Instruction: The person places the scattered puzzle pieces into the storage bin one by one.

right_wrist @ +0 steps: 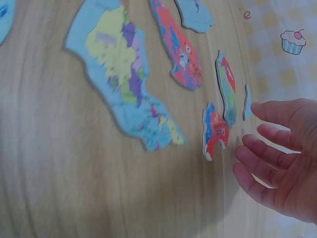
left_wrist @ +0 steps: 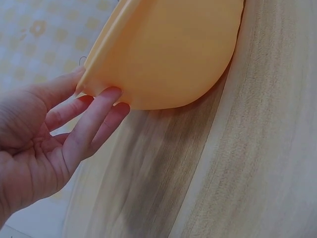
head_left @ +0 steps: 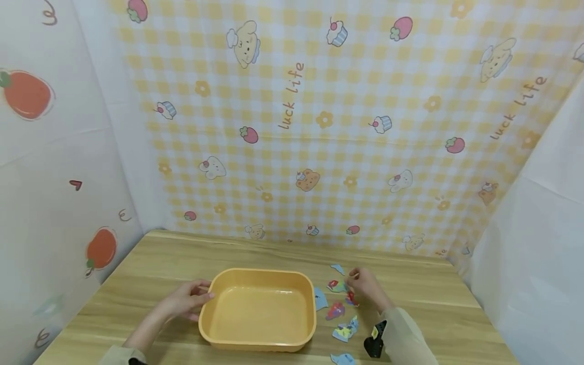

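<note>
My left hand (head_left: 182, 301) grips the left side of a yellow-orange plastic basin (head_left: 257, 319), thumb at the rim and fingers against the outer wall (left_wrist: 168, 64). To the right of the basin lie several flat map puzzle pieces. My right hand (head_left: 365, 285) hovers over the far pieces with loosely bent fingers and nothing visible in them. Nearest to it are a small red and blue piece (right_wrist: 215, 133), a green and red piece (right_wrist: 228, 89) and a thin light-blue piece (right_wrist: 247, 103). A larger blue and yellow piece (right_wrist: 116, 64) lies closer to the wrist camera.
A purple and red piece (head_left: 335, 311) lies beside the basin, and a light-blue piece (head_left: 321, 299) sits close against its right side. Another blue piece (head_left: 343, 359) is at the near edge of view. Behind the wooden table (head_left: 150, 263) hangs a yellow checked cloth (head_left: 283, 203).
</note>
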`<state>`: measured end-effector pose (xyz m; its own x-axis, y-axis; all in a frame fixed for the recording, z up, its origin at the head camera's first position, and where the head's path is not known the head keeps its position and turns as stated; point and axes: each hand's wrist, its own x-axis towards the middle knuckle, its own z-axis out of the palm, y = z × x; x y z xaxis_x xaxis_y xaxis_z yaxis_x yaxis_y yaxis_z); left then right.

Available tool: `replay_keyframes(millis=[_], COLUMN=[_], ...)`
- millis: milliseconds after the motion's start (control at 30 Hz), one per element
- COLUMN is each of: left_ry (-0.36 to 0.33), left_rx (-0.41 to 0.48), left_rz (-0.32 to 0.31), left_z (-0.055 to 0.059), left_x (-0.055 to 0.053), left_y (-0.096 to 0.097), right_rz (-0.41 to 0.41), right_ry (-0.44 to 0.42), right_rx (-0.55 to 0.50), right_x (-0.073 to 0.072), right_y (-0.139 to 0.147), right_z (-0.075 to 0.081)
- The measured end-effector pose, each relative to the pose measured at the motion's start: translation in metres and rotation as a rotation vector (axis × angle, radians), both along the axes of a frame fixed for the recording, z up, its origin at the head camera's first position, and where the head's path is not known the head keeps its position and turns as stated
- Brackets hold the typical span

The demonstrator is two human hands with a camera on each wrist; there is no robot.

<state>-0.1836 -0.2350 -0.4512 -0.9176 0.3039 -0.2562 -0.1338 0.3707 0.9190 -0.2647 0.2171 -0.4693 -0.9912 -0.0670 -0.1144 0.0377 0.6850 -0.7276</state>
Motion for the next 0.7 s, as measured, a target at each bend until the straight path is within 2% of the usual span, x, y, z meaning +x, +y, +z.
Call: replay_keyframes(millis=[133, 400, 633, 700], left_ry=[0.007, 0.014, -0.004, -0.004], left_rx=[0.004, -0.005, 0.012, 0.019], left_rz=[-0.010, -0.005, -0.007, -0.001], left_z=[0.001, 0.001, 0.002, 0.002], left_x=[-0.001, 0.000, 0.001, 0.001], left_y=[0.002, 0.002, -0.001, 0.000], right_rz=[-0.009, -0.009, -0.007, 0.004], right_ry=[0.002, 0.086, 0.045, 0.076], right_rx=[0.002, 0.099, -0.009, -0.009], right_x=[-0.005, -0.015, -0.021, -0.022], right_y=[-0.002, -0.009, -0.019, -0.021], right_z=[0.002, 0.003, -0.008, -0.008])
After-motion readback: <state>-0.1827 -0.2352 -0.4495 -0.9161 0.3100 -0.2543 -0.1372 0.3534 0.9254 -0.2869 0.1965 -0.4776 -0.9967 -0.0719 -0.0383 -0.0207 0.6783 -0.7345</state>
